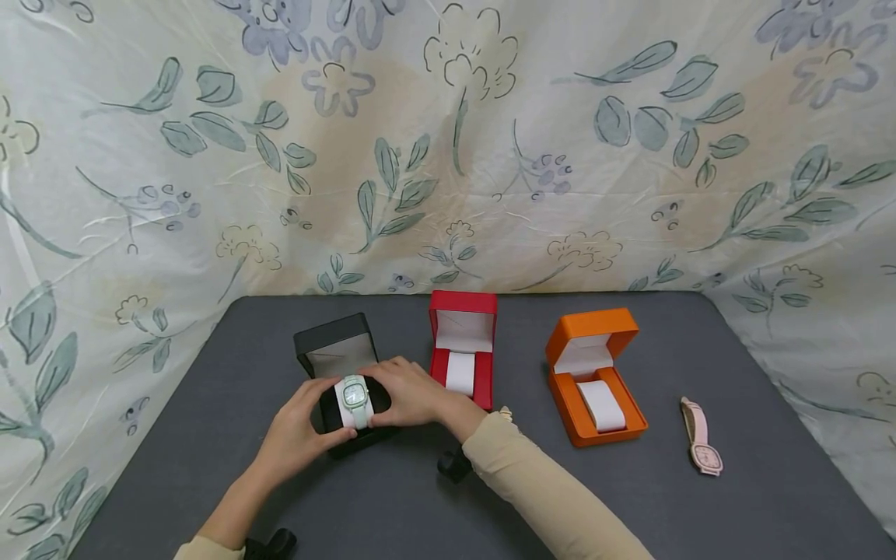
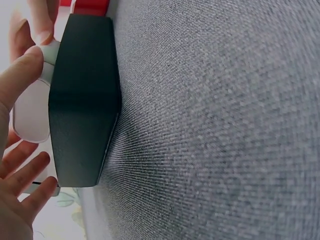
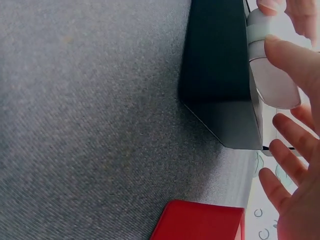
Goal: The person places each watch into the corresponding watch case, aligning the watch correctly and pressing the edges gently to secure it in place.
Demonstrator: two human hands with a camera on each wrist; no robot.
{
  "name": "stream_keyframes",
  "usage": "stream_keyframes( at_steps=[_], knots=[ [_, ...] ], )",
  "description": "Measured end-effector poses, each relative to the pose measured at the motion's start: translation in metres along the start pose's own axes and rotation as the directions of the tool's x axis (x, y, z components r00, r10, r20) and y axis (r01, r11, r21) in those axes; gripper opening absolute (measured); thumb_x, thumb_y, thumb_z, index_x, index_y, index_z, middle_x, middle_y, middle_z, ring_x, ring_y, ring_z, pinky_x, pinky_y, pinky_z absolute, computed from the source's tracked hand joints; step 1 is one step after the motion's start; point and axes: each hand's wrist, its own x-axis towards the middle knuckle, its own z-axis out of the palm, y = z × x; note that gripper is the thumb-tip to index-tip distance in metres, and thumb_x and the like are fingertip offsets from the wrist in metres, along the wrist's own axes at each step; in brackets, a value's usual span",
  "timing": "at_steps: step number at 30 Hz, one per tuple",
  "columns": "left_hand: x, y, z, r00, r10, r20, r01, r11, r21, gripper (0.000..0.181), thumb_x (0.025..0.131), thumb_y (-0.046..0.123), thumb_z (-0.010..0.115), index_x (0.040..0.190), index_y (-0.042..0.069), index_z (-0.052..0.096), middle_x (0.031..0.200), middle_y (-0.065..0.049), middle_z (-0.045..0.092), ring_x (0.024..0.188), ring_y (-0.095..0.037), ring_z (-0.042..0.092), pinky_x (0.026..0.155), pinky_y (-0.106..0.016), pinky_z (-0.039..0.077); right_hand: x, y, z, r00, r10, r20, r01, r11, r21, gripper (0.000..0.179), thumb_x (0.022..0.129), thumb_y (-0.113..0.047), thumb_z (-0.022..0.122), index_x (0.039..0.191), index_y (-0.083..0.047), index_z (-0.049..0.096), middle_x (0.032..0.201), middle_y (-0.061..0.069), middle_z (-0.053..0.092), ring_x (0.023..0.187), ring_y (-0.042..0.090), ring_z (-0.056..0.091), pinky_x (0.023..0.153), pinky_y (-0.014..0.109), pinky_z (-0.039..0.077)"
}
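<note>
A mint-green watch (image 1: 355,394) is wrapped round a white watch cushion (image 1: 341,406), its square dial facing up. My left hand (image 1: 297,428) pinches the cushion's left side between thumb and fingers, and my right hand (image 1: 413,393) does the same on the right. Both thumbs press near the strap at the cushion's front. Beneath sits the open black watch box (image 1: 336,333), lid tilted back. In the left wrist view the cushion (image 2: 32,112) shows at the rim of the black box (image 2: 82,65); in the right wrist view the strap (image 3: 256,40) lies under the thumb.
Right of the black box stands an open red watch box (image 1: 483,373) with a white cushion. Farther right is an open orange watch box (image 1: 595,437), also with a white cushion. A pink watch (image 1: 702,439) lies at the far right of the grey table (image 1: 560,490). A floral cloth (image 1: 448,155) hangs behind.
</note>
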Motion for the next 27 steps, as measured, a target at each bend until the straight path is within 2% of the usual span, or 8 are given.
stream_keyframes(
  at_steps=[13, 19, 27],
  knots=[
    [0.002, -0.0016, 0.005, 0.999, -0.03, 0.044, 0.029, 0.999, 0.038, 0.078, 0.061, 0.03, 0.085, 0.127, 0.007, 0.05, 0.12, -0.012, 0.055, 0.107, -0.03, 0.053, 0.083, -0.05, 0.045, 0.002, 0.0005, 0.0016, 1.0, -0.003, -0.008, 0.002, 0.996, -0.085, 0.063, 0.078, -0.04, 0.069, 0.133, -0.021, 0.044, 0.132, -0.002, 0.048, 0.119, 0.016, 0.041, 0.096, 0.037, 0.038],
    [0.0024, 0.0001, 0.0032, 0.999, -0.033, 0.041, 0.03, 0.998, 0.062, 0.074, 0.061, 0.03, 0.085, 0.124, 0.007, 0.053, 0.118, -0.012, 0.057, 0.107, -0.031, 0.052, 0.084, -0.051, 0.043, 0.0043, -0.0005, 0.0032, 1.0, 0.028, 0.002, -0.028, 0.993, -0.113, 0.065, 0.077, -0.043, 0.069, 0.133, -0.023, 0.044, 0.135, -0.002, 0.045, 0.121, 0.016, 0.039, 0.095, 0.039, 0.037],
    [0.002, 0.0009, 0.0038, 0.999, -0.016, 0.033, 0.013, 0.996, 0.09, 0.062, 0.065, 0.026, 0.082, 0.118, 0.004, 0.059, 0.116, -0.013, 0.059, 0.108, -0.032, 0.052, 0.086, -0.053, 0.042, 0.0059, -0.0017, 0.0047, 1.0, 0.025, 0.01, -0.024, 0.991, -0.131, 0.065, 0.076, -0.043, 0.07, 0.133, -0.023, 0.046, 0.132, -0.001, 0.045, 0.118, 0.016, 0.039, 0.091, 0.036, 0.037]
  ],
)
